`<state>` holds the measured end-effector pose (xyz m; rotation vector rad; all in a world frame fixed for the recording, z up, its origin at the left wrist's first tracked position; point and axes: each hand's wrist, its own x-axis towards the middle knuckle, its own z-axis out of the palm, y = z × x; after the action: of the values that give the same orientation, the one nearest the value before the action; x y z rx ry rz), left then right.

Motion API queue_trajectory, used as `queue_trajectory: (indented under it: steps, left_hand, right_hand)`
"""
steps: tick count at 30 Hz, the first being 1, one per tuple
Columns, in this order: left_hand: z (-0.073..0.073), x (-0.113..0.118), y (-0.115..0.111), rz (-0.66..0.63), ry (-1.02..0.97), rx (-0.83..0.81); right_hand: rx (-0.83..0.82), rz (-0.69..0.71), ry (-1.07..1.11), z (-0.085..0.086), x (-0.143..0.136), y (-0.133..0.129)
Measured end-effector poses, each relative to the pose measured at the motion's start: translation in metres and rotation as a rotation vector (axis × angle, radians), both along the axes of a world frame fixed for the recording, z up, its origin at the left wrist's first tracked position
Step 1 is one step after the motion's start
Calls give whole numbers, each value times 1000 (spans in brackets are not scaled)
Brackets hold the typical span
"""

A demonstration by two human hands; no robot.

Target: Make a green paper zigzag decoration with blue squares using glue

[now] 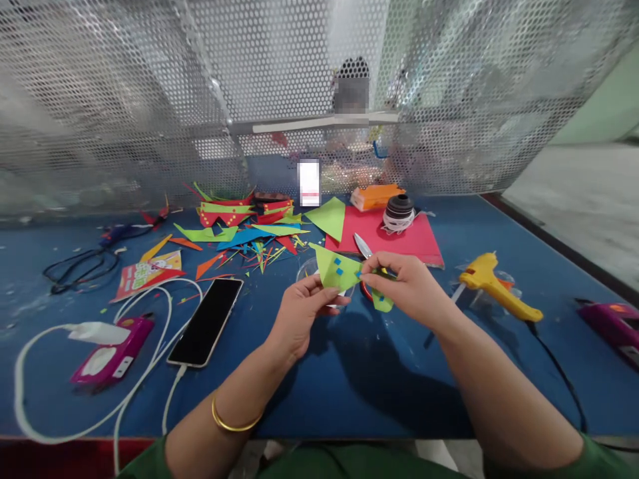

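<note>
A green paper piece (pixel 330 269) with small blue squares on it is held up over the blue table. My left hand (pixel 305 307) pinches its lower left edge between thumb and fingers. At its right end, the fingertips of my right hand (pixel 402 283) are closed by a blue square; the paper edge there is partly covered by them. Below my right hand lies another green piece (pixel 382 303) with blue on it. Scissors (pixel 363 246) with red handles sit just behind, partly hidden by my right hand. A clear round dish shows partly behind the held paper.
On the blue table (pixel 210 406) are a phone (pixel 207 322), a purple power strip (pixel 114 352) with white cables, and paper scraps (pixel 259 249). Red and green paper masks (pixel 224 214) stand behind. A yellow glue gun (pixel 499 289) lies right, red sheets (pixel 354 229) farther back.
</note>
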<state>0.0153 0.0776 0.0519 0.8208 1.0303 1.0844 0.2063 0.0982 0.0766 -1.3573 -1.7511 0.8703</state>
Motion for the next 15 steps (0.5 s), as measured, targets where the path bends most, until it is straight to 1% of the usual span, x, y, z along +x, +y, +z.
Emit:
queue_trajectory:
  steps: [3,7,9,12,15]
  left_hand:
    - [1,-1,-1,-13,41,20]
    - [11,-3,-6,91,151,135]
    - [15,-4,-9,115,208,185]
    - [16,-4,-11,54,268,213]
    - [15,-4,-11,-31,278,190]
  right_hand:
    - [-58,-10,36,0,2,-2]
    - [-65,-69,79,3,7,-3]
    - [-50,-85,84,3,9,-4]
    - [-4,-100,61,3,10,-5]
    - [34,-95,26,2,9,-6]
